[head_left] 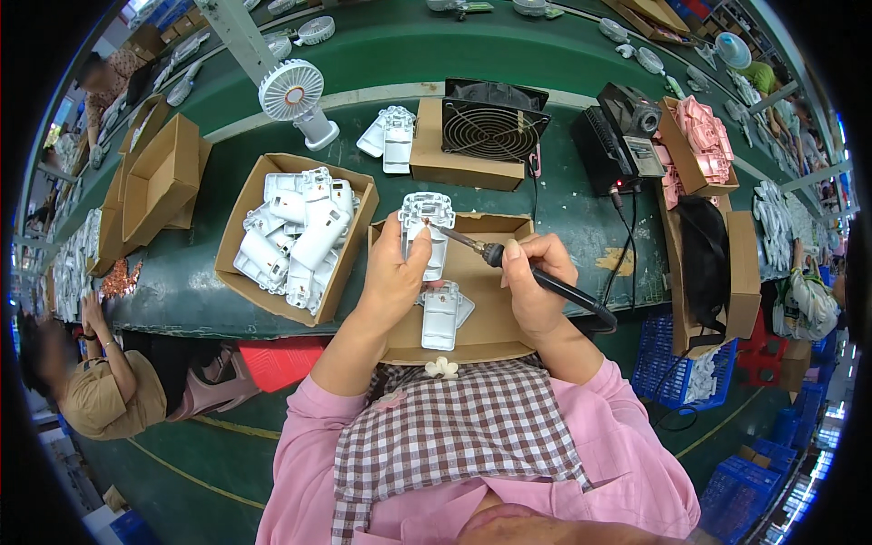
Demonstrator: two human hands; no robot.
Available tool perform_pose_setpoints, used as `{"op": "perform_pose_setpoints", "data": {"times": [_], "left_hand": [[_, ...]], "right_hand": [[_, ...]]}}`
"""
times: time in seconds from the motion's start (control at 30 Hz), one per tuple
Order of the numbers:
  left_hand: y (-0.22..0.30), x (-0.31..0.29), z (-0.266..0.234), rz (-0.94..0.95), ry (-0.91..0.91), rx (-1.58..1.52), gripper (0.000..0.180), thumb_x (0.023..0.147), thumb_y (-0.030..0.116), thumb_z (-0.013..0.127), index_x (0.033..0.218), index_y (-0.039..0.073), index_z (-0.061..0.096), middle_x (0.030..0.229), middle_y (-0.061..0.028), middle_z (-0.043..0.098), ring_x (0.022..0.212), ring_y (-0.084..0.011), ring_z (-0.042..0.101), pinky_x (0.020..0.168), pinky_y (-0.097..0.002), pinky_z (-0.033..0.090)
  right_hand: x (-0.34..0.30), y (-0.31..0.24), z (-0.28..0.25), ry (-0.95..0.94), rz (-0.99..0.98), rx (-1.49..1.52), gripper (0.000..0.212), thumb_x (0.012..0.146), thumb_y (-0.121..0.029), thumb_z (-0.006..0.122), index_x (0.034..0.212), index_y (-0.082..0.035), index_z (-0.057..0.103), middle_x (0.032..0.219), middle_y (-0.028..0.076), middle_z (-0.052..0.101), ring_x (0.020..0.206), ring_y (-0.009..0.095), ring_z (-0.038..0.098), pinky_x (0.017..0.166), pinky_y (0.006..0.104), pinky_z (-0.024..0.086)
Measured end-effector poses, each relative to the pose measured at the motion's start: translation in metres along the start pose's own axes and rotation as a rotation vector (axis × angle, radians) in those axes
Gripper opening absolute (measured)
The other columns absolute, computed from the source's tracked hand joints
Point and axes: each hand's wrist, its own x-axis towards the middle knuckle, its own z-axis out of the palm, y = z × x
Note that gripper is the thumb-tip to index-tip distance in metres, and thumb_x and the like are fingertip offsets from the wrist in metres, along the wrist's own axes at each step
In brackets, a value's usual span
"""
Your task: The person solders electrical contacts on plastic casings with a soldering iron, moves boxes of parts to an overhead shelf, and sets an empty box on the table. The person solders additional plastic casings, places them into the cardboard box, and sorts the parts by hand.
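Note:
Over a shallow cardboard box (498,304), my left hand (389,280) is closed on a white plastic housing (427,211), gripping its left side with the thumb across the front. My right hand (538,289) is wrapped around a soldering iron (565,291) with a black handle. Its metal tip points left and meets the housing near a small copper-coloured part; whether they touch I cannot tell. Below, several more white housings (440,318) lie in the box.
A carton (343,272) full of white housings stands at the left. Behind are a small white fan (292,95), a black extractor fan (495,127) on cardboard and a soldering station (604,150). Pink housings (701,136) fill a box at right. A co-worker (109,381) sits at left.

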Motion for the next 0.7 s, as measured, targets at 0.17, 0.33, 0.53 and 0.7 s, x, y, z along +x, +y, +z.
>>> {"op": "perform_pose_setpoints", "data": {"times": [0.17, 0.33, 0.53, 0.7], "left_hand": [[-0.003, 0.002, -0.001, 0.048, 0.009, 0.057, 0.021, 0.094, 0.011, 0.049, 0.111, 0.0, 0.05, 0.086, -0.0055, 0.057, 0.067, -0.0084, 0.056, 0.05, -0.0251, 0.054], [0.005, 0.0, 0.001, -0.051, -0.015, -0.057, 0.021, 0.095, 0.012, 0.049, 0.112, 0.0, 0.049, 0.087, -0.0045, 0.057, 0.068, -0.0077, 0.055, 0.05, -0.0251, 0.055], [0.006, -0.001, 0.001, -0.07, -0.013, 0.0, 0.024, 0.095, 0.014, 0.049, 0.115, 0.001, 0.048, 0.089, -0.0054, 0.056, 0.068, -0.0082, 0.055, 0.049, -0.0254, 0.056], [0.005, -0.002, 0.0, -0.076, -0.032, 0.024, 0.026, 0.094, 0.015, 0.049, 0.117, 0.001, 0.047, 0.091, -0.0066, 0.057, 0.069, -0.0091, 0.057, 0.049, -0.0257, 0.056]], "right_hand": [[0.001, -0.001, 0.002, -0.001, -0.006, -0.002, 0.017, 0.085, -0.004, 0.065, 0.076, -0.003, 0.05, 0.064, 0.002, 0.056, 0.056, 0.005, 0.046, 0.051, 0.022, 0.038], [0.001, -0.002, 0.001, 0.004, 0.018, 0.033, 0.017, 0.086, -0.005, 0.064, 0.076, -0.003, 0.049, 0.064, 0.001, 0.055, 0.055, 0.004, 0.045, 0.05, 0.0217, 0.037], [0.001, -0.002, 0.001, 0.019, 0.017, 0.093, 0.017, 0.087, -0.005, 0.063, 0.077, -0.003, 0.05, 0.064, 0.002, 0.056, 0.054, 0.004, 0.046, 0.049, 0.021, 0.037], [0.002, -0.004, 0.002, 0.005, 0.01, 0.085, 0.016, 0.087, -0.005, 0.063, 0.077, -0.003, 0.05, 0.064, 0.002, 0.056, 0.054, 0.004, 0.047, 0.05, 0.0209, 0.038]]}}
